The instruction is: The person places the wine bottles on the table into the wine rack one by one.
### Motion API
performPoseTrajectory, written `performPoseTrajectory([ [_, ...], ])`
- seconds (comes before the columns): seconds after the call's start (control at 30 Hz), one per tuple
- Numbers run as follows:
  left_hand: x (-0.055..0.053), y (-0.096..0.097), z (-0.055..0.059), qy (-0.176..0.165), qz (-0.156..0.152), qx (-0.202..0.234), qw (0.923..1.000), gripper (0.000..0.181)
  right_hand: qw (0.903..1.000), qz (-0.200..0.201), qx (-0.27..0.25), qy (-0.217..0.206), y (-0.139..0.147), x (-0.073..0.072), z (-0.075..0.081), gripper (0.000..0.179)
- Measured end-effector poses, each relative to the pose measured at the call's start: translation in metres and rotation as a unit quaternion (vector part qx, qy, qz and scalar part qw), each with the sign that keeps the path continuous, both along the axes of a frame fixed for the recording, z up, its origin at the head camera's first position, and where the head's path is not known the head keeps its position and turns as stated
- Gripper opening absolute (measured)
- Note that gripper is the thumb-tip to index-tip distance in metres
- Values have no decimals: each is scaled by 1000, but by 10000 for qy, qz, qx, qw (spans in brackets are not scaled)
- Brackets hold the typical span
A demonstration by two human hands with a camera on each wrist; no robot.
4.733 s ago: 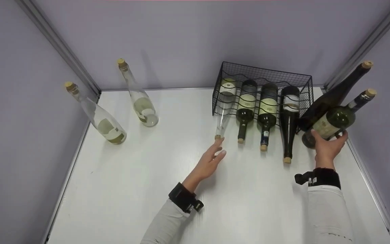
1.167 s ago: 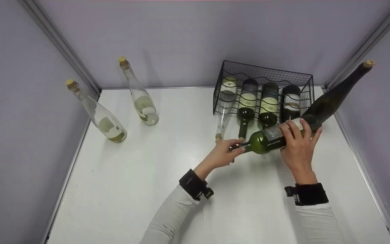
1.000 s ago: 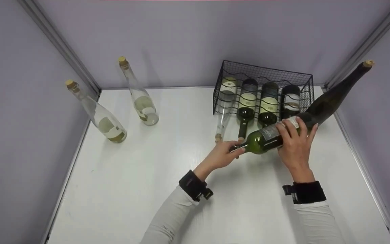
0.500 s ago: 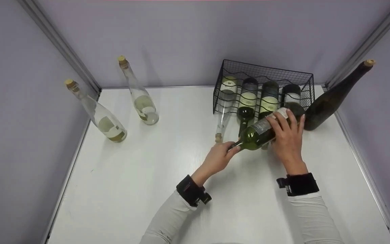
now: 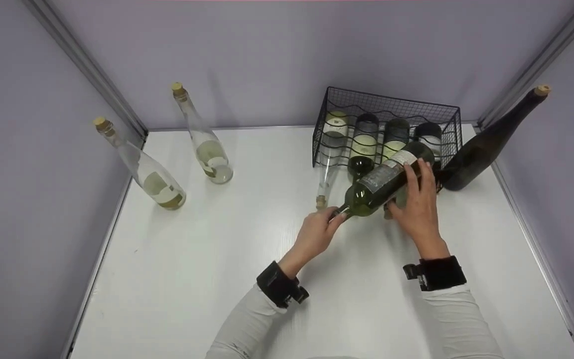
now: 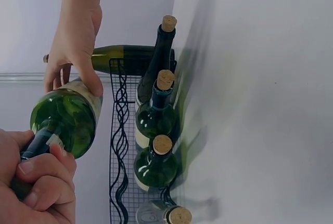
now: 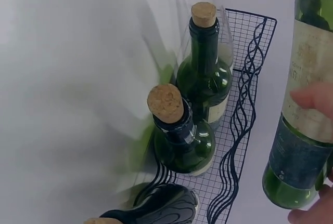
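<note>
Over the front of the wire rack, your left grip is clamped on the green bottle by its neck and your right grip round its body, so support both evenly, clear of the corked bottles beneath.

On my feed the wire rack is black, all fine squares and waves. The slanting bottle over it is green, its label cream and grey. Right of the rack, I get a dark bottle with tan cork; left of it, two clear bottles with olive-and-white labels.
</note>
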State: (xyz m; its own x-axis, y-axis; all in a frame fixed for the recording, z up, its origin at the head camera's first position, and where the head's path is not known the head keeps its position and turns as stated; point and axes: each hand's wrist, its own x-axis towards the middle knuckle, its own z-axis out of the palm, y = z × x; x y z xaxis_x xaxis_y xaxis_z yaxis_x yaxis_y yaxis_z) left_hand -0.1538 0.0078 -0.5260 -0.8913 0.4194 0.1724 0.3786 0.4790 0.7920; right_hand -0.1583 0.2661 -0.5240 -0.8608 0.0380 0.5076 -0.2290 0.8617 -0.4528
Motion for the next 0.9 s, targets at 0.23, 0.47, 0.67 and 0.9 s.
performPoseTrajectory([
  [0.23,-1,-5,-2,-192,143,238,9994,32,9986,117,-451,-259,-6,3,-2,95],
  [0.47,-2,-8,-7,-185,284,471,9983,29,9933,264,-944,-614,-9,6,-7,89],
  [0.67,-4,-8,-10,-279,429,804,9955,27,9896,413,-1128,-795,-11,8,-11,85],
  [0.9,-7,-10,-10,-672,688,1031,9900,29,9794,514,-1396,-1362,-12,9,-16,77],
])
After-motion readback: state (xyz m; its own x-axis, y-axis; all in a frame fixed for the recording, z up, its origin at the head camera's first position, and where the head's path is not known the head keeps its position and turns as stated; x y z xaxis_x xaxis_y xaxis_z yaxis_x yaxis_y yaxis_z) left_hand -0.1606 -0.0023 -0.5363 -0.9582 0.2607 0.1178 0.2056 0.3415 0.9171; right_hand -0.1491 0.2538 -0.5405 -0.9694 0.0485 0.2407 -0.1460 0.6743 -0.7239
